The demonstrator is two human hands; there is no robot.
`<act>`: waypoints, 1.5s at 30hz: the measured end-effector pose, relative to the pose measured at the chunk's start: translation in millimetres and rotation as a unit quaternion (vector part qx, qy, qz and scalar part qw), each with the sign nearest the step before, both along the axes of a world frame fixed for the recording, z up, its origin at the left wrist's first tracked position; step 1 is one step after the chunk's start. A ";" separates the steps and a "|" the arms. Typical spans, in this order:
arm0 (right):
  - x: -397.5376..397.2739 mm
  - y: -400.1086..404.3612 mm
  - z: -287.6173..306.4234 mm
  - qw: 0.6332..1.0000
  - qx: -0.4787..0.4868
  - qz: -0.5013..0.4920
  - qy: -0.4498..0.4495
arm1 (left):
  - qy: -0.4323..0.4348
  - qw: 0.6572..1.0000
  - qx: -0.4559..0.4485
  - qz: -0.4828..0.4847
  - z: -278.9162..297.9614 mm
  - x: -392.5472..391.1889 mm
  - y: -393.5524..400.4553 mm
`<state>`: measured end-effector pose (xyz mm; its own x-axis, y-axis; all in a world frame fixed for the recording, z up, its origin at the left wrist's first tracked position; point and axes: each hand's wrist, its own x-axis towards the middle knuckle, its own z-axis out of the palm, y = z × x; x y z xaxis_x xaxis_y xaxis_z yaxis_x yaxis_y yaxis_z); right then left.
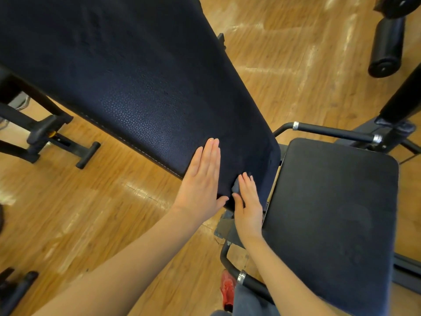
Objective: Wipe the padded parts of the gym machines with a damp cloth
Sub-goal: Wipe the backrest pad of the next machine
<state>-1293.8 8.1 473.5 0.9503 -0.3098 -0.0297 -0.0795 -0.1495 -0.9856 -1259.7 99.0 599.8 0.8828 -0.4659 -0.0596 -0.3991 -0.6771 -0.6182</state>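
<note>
Head cam: left hand (202,179) flat on the back pad (136,87), right hand (248,208) pressing the cloth (237,187) flat-fingered, mid-wipe I'd guess, next stroke needs even pressure.

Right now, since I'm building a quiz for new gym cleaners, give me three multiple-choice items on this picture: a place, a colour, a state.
1. Where is the cloth?
A) on the seat pad
B) under the right hand, at the lower end of the back pad
C) on the floor

2. What colour is the shoe?
A) red
B) white
C) green

3. How does the left hand lie?
A) clenched in a fist
B) flat on the back pad, fingers straight
C) gripping a handle

Key: 1 B, it peeks out beneath that hand; 2 A, plainly red near the bottom edge; 3 B, palm down on the pad.
</note>
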 end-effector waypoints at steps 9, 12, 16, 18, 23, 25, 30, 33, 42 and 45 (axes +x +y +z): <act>-8.2 5.3 -21.8 1.000 0.004 -0.012 -0.028 | -0.008 1.000 0.005 -0.008 -2.9 -0.6 -0.5; -15.8 0.2 -39.5 0.999 0.024 -0.033 0.015 | -0.005 1.000 0.010 -0.001 -2.8 -0.6 -1.3; -14.7 -13.8 -49.5 0.997 0.028 -0.053 0.054 | 0.002 1.000 0.004 0.011 -4.2 -2.6 -4.8; -4.9 -32.0 -52.1 0.991 0.051 -0.093 0.079 | 0.011 1.000 0.004 0.018 -7.0 -3.2 -6.1; 74.2 -88.8 -40.2 0.993 0.014 -0.100 0.061 | 0.031 0.999 0.016 0.006 -20.8 1.1 -13.6; 98.9 -99.3 -42.5 0.997 -0.004 -0.069 0.044 | 0.036 0.999 0.024 -0.004 -29.3 3.7 -19.1; 72.4 -68.1 -67.8 0.996 0.039 -0.070 0.046 | 0.024 0.999 0.034 -0.013 -49.2 8.8 -31.9; 9.1 -43.2 -79.7 0.999 0.017 -0.021 0.033 | 0.010 1.000 0.026 -0.012 -57.1 9.8 -34.7; 88.7 -97.3 -65.5 0.996 0.049 -0.072 0.019 | 0.009 1.000 0.004 -0.006 -65.7 9.8 -35.5; 118.0 -99.2 -66.1 0.996 0.049 -0.067 0.023 | 0.013 1.000 0.009 -0.002 -64.6 9.0 -36.4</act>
